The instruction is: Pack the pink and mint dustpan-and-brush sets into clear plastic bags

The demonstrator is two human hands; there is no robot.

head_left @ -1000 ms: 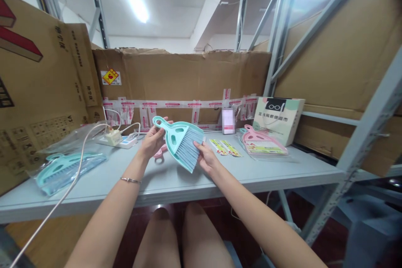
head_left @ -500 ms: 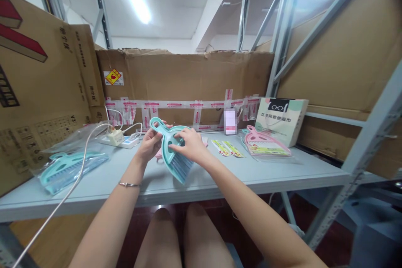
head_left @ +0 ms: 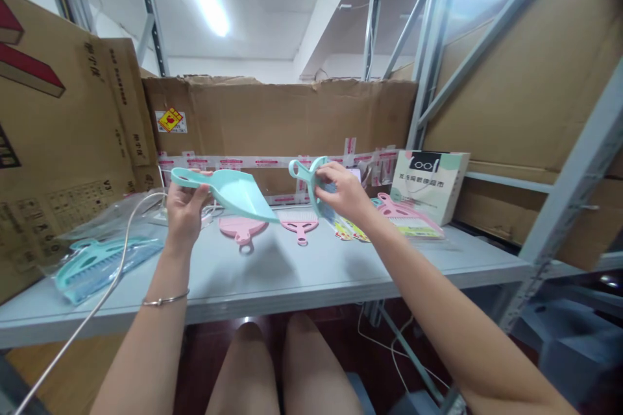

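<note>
My left hand (head_left: pixel 187 207) is closed round the handle of a mint-green dustpan (head_left: pixel 239 193), its pan pointing right above the table. In my right hand (head_left: pixel 343 191) is a matching mint-green hand brush (head_left: pixel 313 185), gripped at its body, with the ring handle to the left; its bristles are partly hidden. The two pieces are apart. Below them on the table lie a pink dustpan (head_left: pixel 239 227) and a pink hand brush (head_left: pixel 300 228) with pale bristles, both handles toward me. Colourful label cards (head_left: pixel 348 231) lie under my right hand.
A bagged mint-green set (head_left: pixel 102 266) lies at left, crossed by a white cable (head_left: pixel 125 240). At right a bagged pink set (head_left: pixel 409 217) lies before a white box (head_left: pixel 431 185). A taped cardboard box (head_left: pixel 292 117) stands along the back; metal shelf posts (head_left: pixel 431 52) rise at right.
The mint-green brush and dustpan, together before, are now separated. My left hand moved left with the dustpan, my right hand right and up with the brush. The pink pieces are now uncovered.
</note>
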